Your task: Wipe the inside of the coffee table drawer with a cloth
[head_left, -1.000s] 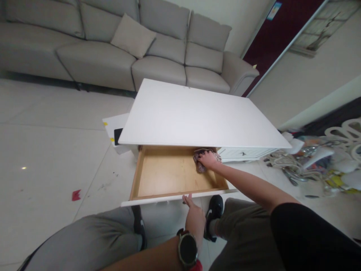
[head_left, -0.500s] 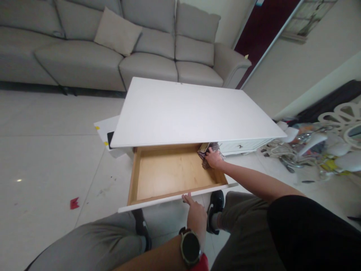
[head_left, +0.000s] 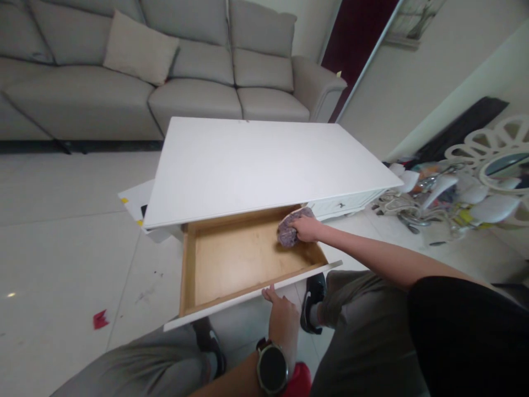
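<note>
A pulled-out wooden drawer (head_left: pixel 235 259) with a white front juts from the white coffee table (head_left: pixel 264 160). Inside it, near the right back corner, my right hand (head_left: pixel 306 227) is closed on a bunched purplish-grey cloth (head_left: pixel 288 231), which lies against the drawer's inner side. My left hand (head_left: pixel 283 314), wearing a round watch (head_left: pixel 273 368) on the wrist, has its fingertips hooked on the top edge of the drawer's front panel. Its thumb is mostly hidden.
A grey sofa (head_left: pixel 194 105) with a cushion (head_left: pixel 140 47) stands behind the table. Boxed-in at left is a white board (head_left: pixel 138 201). Assorted items and a white-framed mirror (head_left: pixel 506 168) crowd the right. A red scrap (head_left: pixel 100 320) lies on the floor.
My right hand has shifted the cloth slightly within the drawer, and the cloth now looks more spread under my fingers. My left hand stays at the drawer front. The view has turned slightly right.
</note>
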Demonstrator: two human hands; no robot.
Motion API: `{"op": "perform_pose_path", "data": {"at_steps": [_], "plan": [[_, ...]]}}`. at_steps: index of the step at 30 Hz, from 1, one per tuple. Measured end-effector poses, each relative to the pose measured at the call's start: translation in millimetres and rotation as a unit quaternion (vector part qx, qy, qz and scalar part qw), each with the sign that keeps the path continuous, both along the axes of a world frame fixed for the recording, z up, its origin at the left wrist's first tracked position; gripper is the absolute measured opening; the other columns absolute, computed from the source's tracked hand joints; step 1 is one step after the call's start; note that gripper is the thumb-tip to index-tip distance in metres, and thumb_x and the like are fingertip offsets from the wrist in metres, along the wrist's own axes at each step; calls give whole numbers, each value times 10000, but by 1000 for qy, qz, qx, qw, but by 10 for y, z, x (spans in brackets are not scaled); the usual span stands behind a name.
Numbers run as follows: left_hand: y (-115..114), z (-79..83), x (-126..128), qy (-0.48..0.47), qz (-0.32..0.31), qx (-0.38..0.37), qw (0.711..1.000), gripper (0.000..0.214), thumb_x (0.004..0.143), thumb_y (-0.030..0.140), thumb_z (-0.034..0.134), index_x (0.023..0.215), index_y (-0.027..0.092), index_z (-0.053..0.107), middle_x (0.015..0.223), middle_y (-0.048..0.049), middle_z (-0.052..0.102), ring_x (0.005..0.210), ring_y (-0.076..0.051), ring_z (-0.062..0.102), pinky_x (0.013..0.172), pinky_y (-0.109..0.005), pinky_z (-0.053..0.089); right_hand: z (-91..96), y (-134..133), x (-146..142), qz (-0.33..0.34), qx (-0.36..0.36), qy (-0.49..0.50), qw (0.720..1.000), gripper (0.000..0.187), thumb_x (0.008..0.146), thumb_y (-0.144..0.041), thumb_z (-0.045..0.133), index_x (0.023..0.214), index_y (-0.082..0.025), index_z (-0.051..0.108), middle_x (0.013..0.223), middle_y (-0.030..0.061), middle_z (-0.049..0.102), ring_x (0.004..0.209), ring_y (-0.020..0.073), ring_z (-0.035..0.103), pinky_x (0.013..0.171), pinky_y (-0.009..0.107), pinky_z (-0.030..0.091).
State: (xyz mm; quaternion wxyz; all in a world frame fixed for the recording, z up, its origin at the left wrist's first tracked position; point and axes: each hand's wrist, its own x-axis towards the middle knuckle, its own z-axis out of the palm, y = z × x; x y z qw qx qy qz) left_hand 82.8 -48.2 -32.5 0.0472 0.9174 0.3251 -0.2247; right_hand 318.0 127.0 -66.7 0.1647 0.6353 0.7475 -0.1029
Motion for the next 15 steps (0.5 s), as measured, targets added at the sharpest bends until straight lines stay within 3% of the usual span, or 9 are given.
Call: {"op": "perform_pose_path", "data": {"at_steps": [4, 9, 12, 15], "plan": [[10, 33, 3, -4, 2, 8, 1000, 364, 928, 79, 508, 1197, 71, 753, 1101, -253, 751, 1124, -442, 672, 997, -688, 391, -106, -66, -152, 27, -14, 11, 999, 682, 860, -221, 537, 1531, -323, 471, 1633, 70, 388, 1478, 469, 290, 1116, 768, 236], [8, -39, 13, -51, 23, -40, 998, 362, 894, 75, 557, 1183, 117, 771, 1122, -237, 753, 1170, -484, 643, 994, -742, 397, -572, -332, -299, 28, -139, 43, 989, 748, 913, -236, 506, 1620, -352, 289, 1719, 67, 153, 1528, 440, 215, 1127, 672, 342], [13, -63, 13, -46, 21, -48, 998, 374, 889, 39, 520, 1146, 99, 785, 1093, -234, 760, 1154, -473, 654, 1019, -731, 395, -728, -399, -313, 33, -135, 48, 989, 816, 915, -220, 505, 1634, -412, 173, 1732, 42, 26, 1543, 464, 127, 1087, 704, 375], [18, -66, 7, -99, 46, -79, 991, 343, 875, 39, 540, 1100, 63, 797, 1059, -269, 755, 1149, -505, 645, 1029, -770, 351, -754, -363, -302, 53, -128, 54, 989, 829, 909, -192, 486, 1629, -441, 158, 1733, 7, 19, 1544, 477, 86, 1083, 726, 368]]}}
